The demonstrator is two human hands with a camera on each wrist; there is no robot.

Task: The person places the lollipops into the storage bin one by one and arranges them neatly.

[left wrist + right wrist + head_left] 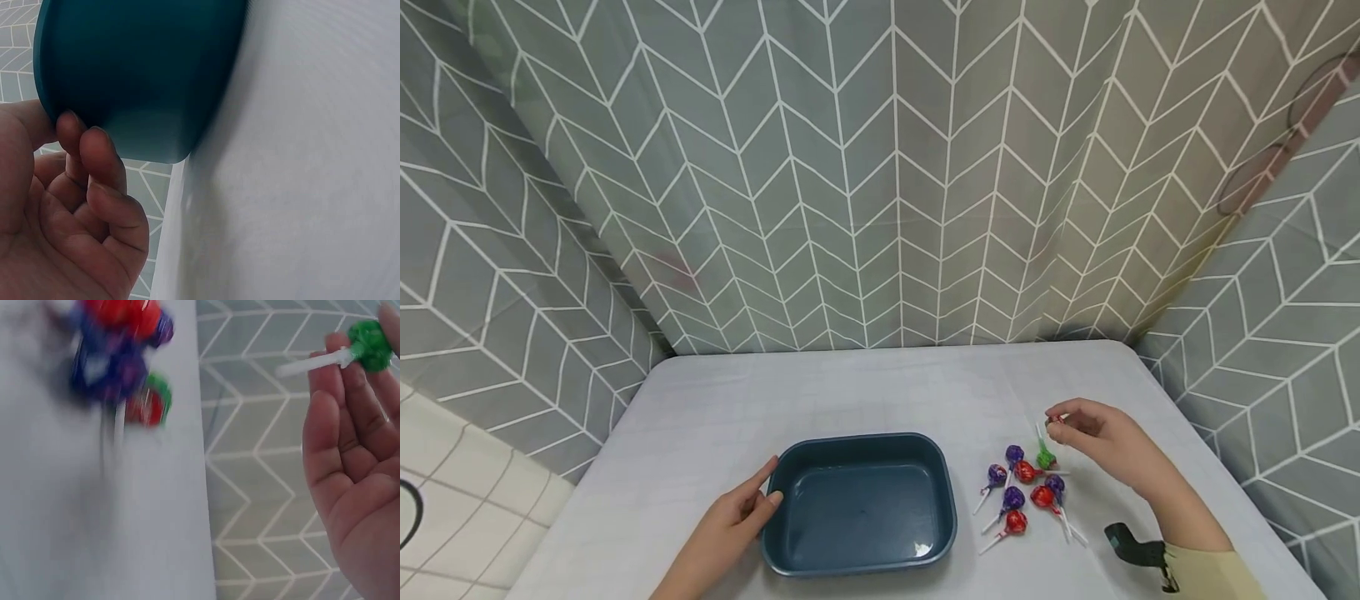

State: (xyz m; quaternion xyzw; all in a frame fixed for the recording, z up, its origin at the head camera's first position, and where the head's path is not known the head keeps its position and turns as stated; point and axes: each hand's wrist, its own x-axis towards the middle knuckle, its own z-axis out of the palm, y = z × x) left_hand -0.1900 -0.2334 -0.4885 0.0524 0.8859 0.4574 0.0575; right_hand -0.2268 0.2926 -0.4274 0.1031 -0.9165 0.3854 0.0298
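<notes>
My left hand [730, 521] grips the left side of a dark blue rectangular plastic bin [857, 567], thumb at the rim and fingers against the outer wall [144, 69]. Nothing lies inside the bin. Over the right part of the table, my right hand [1101, 442] pinches a lollipop; its green wrapper [53, 37] is out of the left view's reach, but the right wrist view shows the green lollipop [370, 347] with its white stick pointing out from the fingers. Below that hand lie several wrapped lollipops: red [1016, 522], purple [1013, 498] and green [1045, 457].
The white-covered table [850, 383] ends at a patterned grey curtain [880, 208] behind, with more of it on both sides. A black strap device [1135, 550] sits on the right wrist. White tiles [467, 500] show at the lower left.
</notes>
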